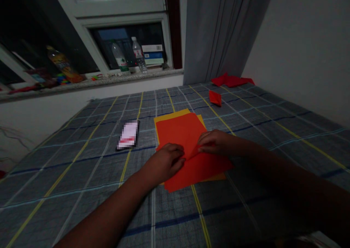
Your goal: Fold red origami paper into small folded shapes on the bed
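A red-orange sheet of paper (176,128) lies over yellow paper (184,113) on the checked cloth. Part of the red sheet is turned over toward me, with a raised crease between my hands. At the left end of this crease, my left hand (168,163) is closed, its thumb and bent fingers on the paper. My right hand (216,142) pinches the crease from the right, fingertips curled. Both palms are hidden, and the dim light blurs the exact finger contact.
A phone (128,135) lies left of the paper. Farther back are a small folded red paper piece (215,98) and a larger crumpled red item (232,81) near the wall. Several bottles, among them a clear bottle (139,55), and stacked books (153,56) stand on the windowsill (164,73).
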Tool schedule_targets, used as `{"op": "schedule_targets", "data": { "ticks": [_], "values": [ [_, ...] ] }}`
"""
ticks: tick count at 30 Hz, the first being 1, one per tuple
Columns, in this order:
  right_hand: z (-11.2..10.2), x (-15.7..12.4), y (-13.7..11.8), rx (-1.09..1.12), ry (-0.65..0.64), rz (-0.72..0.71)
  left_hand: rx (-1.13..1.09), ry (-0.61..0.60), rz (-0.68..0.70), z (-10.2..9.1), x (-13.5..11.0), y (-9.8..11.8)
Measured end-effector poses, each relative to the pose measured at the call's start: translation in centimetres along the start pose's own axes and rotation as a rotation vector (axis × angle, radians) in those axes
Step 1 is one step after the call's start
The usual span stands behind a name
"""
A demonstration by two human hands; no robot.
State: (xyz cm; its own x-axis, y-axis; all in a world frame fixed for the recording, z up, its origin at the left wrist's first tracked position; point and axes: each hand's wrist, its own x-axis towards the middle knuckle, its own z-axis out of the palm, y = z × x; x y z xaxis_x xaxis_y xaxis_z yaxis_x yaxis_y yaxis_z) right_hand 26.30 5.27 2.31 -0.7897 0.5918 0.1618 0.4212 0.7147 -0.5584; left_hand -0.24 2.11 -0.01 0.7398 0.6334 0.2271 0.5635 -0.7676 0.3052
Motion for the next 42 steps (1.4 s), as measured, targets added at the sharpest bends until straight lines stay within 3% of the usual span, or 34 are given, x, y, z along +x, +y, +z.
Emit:
{"op": "schedule_targets", "data": {
  "ticks": [5,15,21,26,29,33,42],
  "values": [
    [1.1,1.1,0.9,-0.171,0.135,0.294,-0.043,-0.018,-0.049,-0.1,0.0,0.1],
    [3.5,2.5,2.5,-0.383,0.18,0.408,-0.232,0.102,-0.203,0.6,0.3,0.4],
    [3.6,2.4,3.0,-0.454,0.216,0.332,-0.112,0.081,-0.178,0.9,0.1,0.2],
    [3.5,2.2,1.7,-0.561,0.258,0.124,0.008,0.034,-0.164,1.2,0.0,0.3],
    [3.8,2.0,0.8,-0.59,0.194,0.045,0.065,0.049,-0.214,1.3,0.1,0.6],
    [4.3,1.6,0.6,-0.575,0.092,0.044,0.124,0.064,-0.251,1.3,0.2,0.8],
    [4.3,1.5,0.9,-0.557,0.048,0.059,0.046,0.047,-0.125,0.5,0.5,-1.1]
  ]
}}
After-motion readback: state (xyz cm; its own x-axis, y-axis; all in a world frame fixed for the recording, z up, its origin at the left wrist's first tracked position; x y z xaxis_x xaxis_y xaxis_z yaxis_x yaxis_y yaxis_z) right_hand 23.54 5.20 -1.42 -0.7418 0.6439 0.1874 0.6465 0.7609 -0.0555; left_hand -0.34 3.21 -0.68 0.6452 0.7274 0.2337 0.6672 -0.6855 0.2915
